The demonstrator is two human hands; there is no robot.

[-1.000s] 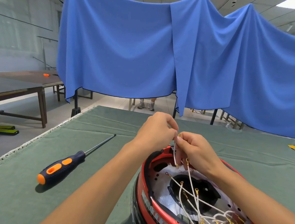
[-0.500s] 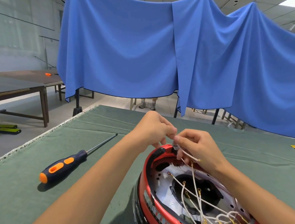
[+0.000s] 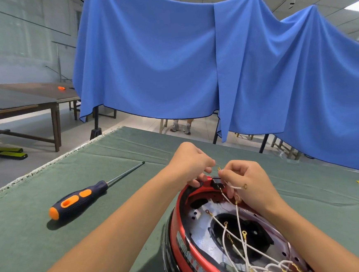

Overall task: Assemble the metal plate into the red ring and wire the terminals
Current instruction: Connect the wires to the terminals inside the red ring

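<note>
A round red plastic ring (image 3: 183,240) with a black outer band stands on the green cloth-covered table (image 3: 54,253), low and right of centre, and the shiny silver metal plate (image 3: 200,235) with a dark round opening sits inside it. Thin white wires (image 3: 238,221) ending in small gold ring terminals (image 3: 244,233) cross over the plate and gather in a bundle at the ring's near right edge. The left hand (image 3: 192,163) has its fingers curled at the ring's far rim, fingertips touching the red edge; whether it grips a wire I cannot tell. The right hand (image 3: 245,180), just beside it, pinches white wires, with one gold terminal sticking out near its fingers. A screwdriver with a dark blue and orange handle (image 3: 76,200) lies on the cloth well to the left. A large blue cloth (image 3: 168,61) hangs behind the table.
</note>
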